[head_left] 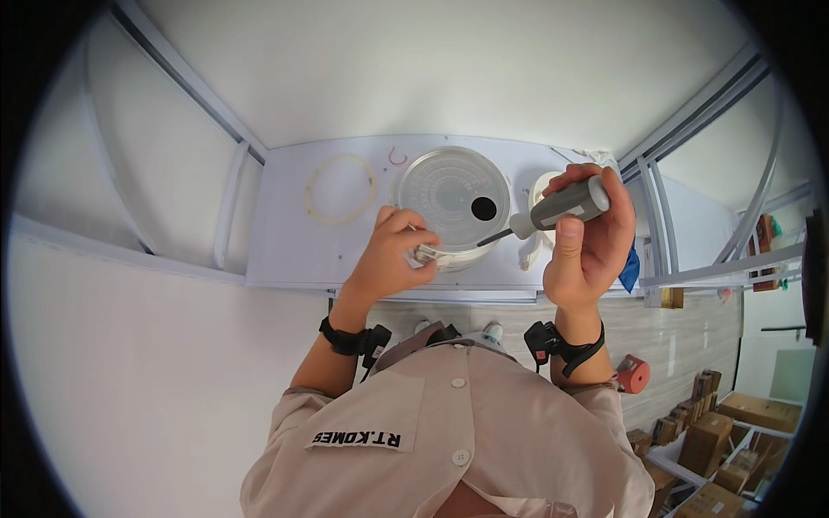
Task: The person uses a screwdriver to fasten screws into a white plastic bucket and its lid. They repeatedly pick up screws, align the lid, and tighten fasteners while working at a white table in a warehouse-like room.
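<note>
My right hand (596, 237) is wrapped round the grey handle of a screwdriver (561, 205), whose dark shaft points left and down. The tip ends over the near right edge of a round drum-like thing (449, 190) with a see-through top and a black round spot. At its near left edge, my left hand (393, 255) pinches a small pale part (423, 254) between thumb and fingers. Whether that part is joined to the round thing, I cannot tell. Each wrist carries a black strap with a small box.
On the white table (276, 224) lie a pale ring (311, 203) at the left and a small red loop (397, 156) behind. A white curved piece (528, 253) sits right of the drum. Blue material (629, 268) hangs by the table's right end. Cardboard boxes (706, 440) stand at lower right.
</note>
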{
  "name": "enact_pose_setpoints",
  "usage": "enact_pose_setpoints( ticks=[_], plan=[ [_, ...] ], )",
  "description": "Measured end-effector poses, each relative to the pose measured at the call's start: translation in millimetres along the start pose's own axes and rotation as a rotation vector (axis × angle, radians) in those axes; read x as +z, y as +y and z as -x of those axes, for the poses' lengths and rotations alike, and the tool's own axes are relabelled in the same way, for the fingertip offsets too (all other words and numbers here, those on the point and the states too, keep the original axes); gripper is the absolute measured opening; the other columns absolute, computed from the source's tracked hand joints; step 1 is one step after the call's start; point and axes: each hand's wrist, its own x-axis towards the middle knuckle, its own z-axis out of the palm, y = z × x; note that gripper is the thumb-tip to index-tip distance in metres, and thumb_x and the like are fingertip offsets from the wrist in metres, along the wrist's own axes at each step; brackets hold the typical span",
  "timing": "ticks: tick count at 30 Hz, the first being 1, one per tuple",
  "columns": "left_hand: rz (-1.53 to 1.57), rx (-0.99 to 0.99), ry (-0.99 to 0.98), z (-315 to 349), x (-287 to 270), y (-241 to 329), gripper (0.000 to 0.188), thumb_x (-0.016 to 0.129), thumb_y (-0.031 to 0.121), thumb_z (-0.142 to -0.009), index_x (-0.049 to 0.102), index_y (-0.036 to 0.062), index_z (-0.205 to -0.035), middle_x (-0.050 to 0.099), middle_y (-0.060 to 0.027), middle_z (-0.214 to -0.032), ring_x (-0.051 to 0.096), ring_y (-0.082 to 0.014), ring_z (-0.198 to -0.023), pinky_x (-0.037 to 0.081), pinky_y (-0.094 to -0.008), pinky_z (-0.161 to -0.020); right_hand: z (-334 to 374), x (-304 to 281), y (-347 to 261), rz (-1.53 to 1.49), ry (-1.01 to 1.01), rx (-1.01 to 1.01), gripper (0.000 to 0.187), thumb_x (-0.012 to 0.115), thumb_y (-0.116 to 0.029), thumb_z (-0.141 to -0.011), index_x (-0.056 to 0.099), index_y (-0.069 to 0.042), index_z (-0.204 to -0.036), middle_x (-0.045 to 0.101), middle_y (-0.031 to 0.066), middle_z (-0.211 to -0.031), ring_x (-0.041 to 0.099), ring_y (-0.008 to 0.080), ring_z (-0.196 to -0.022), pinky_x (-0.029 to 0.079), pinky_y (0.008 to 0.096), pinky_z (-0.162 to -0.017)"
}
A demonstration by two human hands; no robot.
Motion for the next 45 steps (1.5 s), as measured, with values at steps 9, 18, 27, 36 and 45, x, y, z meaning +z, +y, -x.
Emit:
enact_pose_setpoints(
  ticks=[9,18,27,36,45],
  plan=[
    [-0.141,0.120,0.103,12,-7,-20,0.036,0.073,-0.004,-0.074,0.083,0.0089,-0.105,0.072,-0.0041,-0.115,0.059,-0.0326,-0.127,0.057,-0.0393,-0.095,15,-6,10,0.205,-0.343,0.101,0.055,0.065,-0.002,-0.101,0.053,-0.002,-0.154,0.060,0.0195,-0.130,0.063,0.0266,-0.103,0.054,0.0349,-0.087],
    [-0.230,0.036,0.164,15,13,3,0.026,0.084,0.008,-0.083,0.083,0.0104,-0.109,0.072,-0.0018,-0.121,0.055,-0.0354,-0.135,0.054,-0.0461,-0.104,65,-4,45,0.503,-0.548,0.263,0.058,0.088,-0.015,-0.084,0.067,-0.010,-0.137,0.072,0.0099,-0.115,0.072,0.0320,-0.096,0.059,0.0401,-0.077],
    [-0.176,0.005,0.132,20,16,-16,0.033,0.092,0.021,-0.082,0.084,0.0141,-0.114,0.072,-0.0009,-0.128,0.054,-0.0357,-0.140,0.054,-0.0463,-0.110,89,-8,57,0.505,-0.516,0.384,0.043,0.090,-0.014,-0.082,0.073,-0.009,-0.121,0.074,0.0085,-0.110,0.072,0.0319,-0.087,0.059,0.0405,-0.073],
    [-0.199,0.011,0.082,15,10,-24,0.036,0.088,0.023,-0.088,0.081,0.0120,-0.122,0.071,-0.0036,-0.140,0.054,-0.0348,-0.147,0.045,-0.0552,-0.120,95,-6,56,0.365,-0.403,0.511,0.040,0.089,-0.005,-0.084,0.073,-0.006,-0.121,0.073,0.0103,-0.105,0.072,0.0283,-0.089,0.057,0.0370,-0.073],
    [-0.252,0.064,0.185,4,14,15,0.029,0.085,0.015,-0.082,0.083,0.0112,-0.111,0.072,-0.0061,-0.131,0.063,-0.0335,-0.131,0.051,-0.0482,-0.109,96,-25,56,0.202,-0.355,0.538,0.036,0.083,0.002,-0.089,0.072,-0.006,-0.122,0.074,0.0095,-0.104,0.071,0.0239,-0.093,0.057,0.0342,-0.081]
  ],
)
